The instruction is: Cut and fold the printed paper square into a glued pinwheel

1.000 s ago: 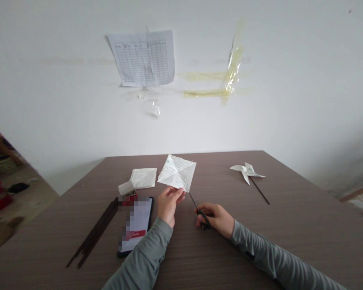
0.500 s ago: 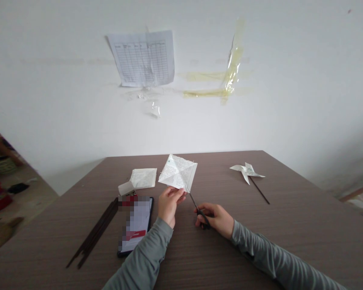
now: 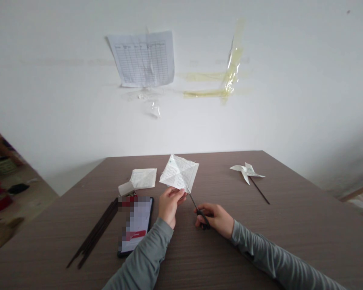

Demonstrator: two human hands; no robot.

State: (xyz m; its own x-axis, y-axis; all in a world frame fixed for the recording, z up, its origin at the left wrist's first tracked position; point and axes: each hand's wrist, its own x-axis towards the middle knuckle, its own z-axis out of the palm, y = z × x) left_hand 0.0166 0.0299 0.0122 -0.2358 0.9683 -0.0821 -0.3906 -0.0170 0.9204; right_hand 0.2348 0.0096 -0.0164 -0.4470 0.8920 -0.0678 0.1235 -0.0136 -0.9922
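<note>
So the paper square [image 3: 179,173] is a pale off-white piece covered in rows of small print, way too tiny to read from here, with a small greenish mark up near its top corner. Fold lines run corner to corner and cross around the middle, so it looks split into four triangles, some a bit darker than others. Its upper edges look kinda rough. It's sitting around the middle of the frame, a touch below center, turned like a diamond and held up over the brown tabletop [image 3: 305,217]. The left hand [image 3: 168,203] has its grip closed on the lower edge, thumb on the printed side and the other fingers tucked behind, so pretty much the whole sheet sticks out above that grip. Right hand [image 3: 218,217] is lower and to the right, well clear of the paper, with its grip wrapped around the black handles of the scissors [image 3: 203,220]. The blades point up and left and meet the square's bottom corner, just right of the left thumb; can't tell how far in they go. Over on the right side of the frame there's a paper pinwheel [image 3: 246,173] on a dark stick [image 3: 260,191].
</note>
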